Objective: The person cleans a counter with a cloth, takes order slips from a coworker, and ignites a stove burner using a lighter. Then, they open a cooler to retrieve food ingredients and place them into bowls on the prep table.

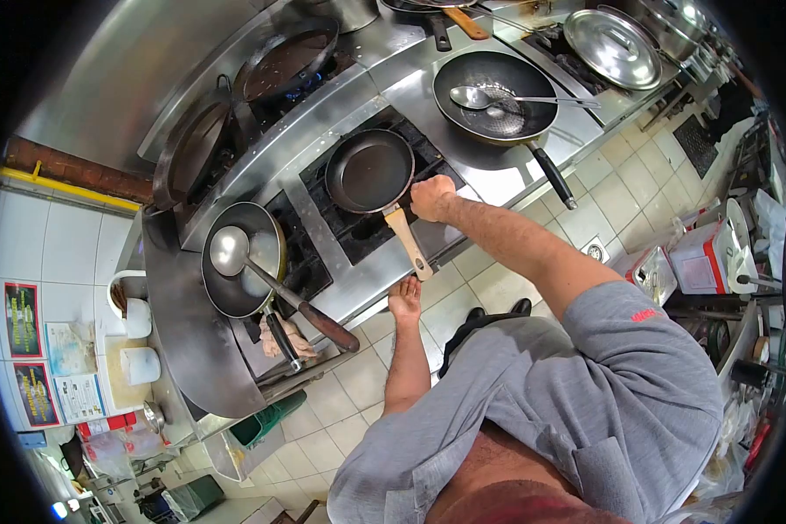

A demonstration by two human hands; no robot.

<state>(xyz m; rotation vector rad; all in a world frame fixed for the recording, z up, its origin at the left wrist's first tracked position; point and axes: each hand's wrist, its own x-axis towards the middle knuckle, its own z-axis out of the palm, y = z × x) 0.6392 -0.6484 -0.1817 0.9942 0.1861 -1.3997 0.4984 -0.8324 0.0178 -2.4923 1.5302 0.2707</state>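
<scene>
A small black frying pan rests on a burner grate in the middle of the stove, its pale handle pointing toward me. My right hand is closed just right of the pan, beside the base of its handle; what its fingers hold, if anything, is hidden. Below the handle's end, at the stove's front edge, my left hand is open with the palm up, holding nothing.
On the left a pan holds a large ladle, near a crumpled cloth. A wok with a spoon sits on the right. Two dark pans stand behind, one over a blue flame. A metal lid lies far right.
</scene>
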